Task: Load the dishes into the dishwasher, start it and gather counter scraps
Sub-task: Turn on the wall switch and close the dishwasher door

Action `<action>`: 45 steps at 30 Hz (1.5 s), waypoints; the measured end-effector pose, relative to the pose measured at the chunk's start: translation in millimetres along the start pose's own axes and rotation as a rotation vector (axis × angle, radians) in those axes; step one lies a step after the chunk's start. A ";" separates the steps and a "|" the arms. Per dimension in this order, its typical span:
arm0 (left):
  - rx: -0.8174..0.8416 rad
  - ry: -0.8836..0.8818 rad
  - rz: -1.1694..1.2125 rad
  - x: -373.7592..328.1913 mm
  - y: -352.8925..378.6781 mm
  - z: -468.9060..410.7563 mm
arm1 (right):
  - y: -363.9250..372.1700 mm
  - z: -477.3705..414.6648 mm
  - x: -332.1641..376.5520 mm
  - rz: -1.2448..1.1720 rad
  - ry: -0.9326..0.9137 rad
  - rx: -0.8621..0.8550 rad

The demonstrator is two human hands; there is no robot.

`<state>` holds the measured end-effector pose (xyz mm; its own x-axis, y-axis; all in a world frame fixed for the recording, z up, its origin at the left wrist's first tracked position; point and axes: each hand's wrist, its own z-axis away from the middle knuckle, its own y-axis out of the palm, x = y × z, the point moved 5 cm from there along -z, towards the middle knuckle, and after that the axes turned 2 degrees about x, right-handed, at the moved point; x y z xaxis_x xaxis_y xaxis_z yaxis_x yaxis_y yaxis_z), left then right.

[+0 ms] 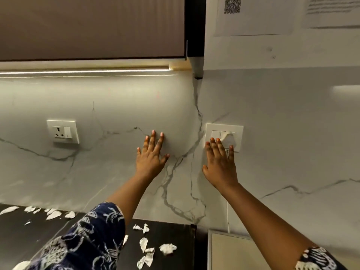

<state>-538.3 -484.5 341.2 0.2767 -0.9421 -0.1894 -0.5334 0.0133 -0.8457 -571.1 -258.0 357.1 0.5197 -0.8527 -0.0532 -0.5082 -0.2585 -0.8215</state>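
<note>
Both arms reach up to the wall. The left hand [151, 156] is wide open, with its fingers straight and spread out. It looks flat against the white marble wall [116, 168] and holds nothing. The right hand [221, 166] is open too, fingers straight and close together. Its fingertips are over the lower part of a white switch plate [236, 131], just beside a white plug [230, 139] that sits in the plate. I cannot tell if the fingers press a switch. This hand holds nothing either. A thin white cord [228, 213] runs down the wall under the plate.

The paper scraps [168, 248] lie down on the black counter [171, 230], under the left arm. They are white, torn and crumpled. More torn bits [53, 214] lie at the back of the counter on the left, close to the wall.

A blue sleeve [87, 240] with white patterns covers the left upper arm. A wall socket [63, 131] sits well to the left of the left hand. Above it a light strip [85, 71] glows under a brown cabinet [91, 26]. Two sheets of paper [253, 22] hang high on the wall to the right. A white flat-topped box [228, 252] stands beside the counter, and I cannot tell what it is.
</note>
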 end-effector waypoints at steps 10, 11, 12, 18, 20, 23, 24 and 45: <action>-0.024 0.006 -0.021 3.6 11.6 -3.0 | 19.5 -11.4 10.1 0.024 0.115 0.070; -0.024 0.004 -0.019 3.4 12.6 -2.7 | 19.3 -11.1 11.5 0.011 0.132 0.079; -0.022 -0.001 -0.020 3.3 13.7 -2.3 | 18.9 -11.6 12.4 -0.004 0.145 0.090; 0.112 -0.042 -0.044 -6.6 -6.2 0.3 | 5.7 -12.4 13.8 0.065 0.096 0.243; 0.161 -0.030 -0.042 -16.2 -16.0 21.0 | -3.5 3.2 16.8 -0.004 0.051 0.263; 0.139 0.050 0.037 -33.8 -15.4 97.5 | -18.0 59.3 17.4 -0.102 0.014 0.225; 0.132 0.082 0.069 -39.0 -11.5 134.7 | -20.2 86.9 16.9 -0.136 0.012 0.222; 0.544 0.330 0.142 -84.0 29.1 629.5 | -29.1 580.9 18.5 -0.227 0.146 0.527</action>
<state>-74.0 -194.1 18.5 -0.0731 -0.9709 -0.2281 -0.0422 0.2315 -0.9719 -147.8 -2.6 50.2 0.4565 -0.8658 0.2047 0.0338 -0.2131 -0.9765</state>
